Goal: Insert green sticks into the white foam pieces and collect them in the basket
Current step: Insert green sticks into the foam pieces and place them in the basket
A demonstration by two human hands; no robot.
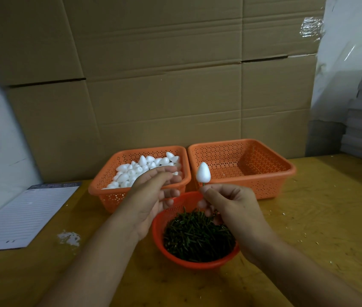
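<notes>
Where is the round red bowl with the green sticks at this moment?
In the head view the round red bowl stands on the wooden table at bottom centre, nearer the person than the two orange baskets, between the left hand and the right hand.

— What's along the back there?
— Stacked cardboard boxes (pixel 164 69), filling the upper frame. A lined notepad (pixel 23 214) lies lower left on the wooden table (pixel 322 220), white crumbs (pixel 69 238) beside it.
</notes>
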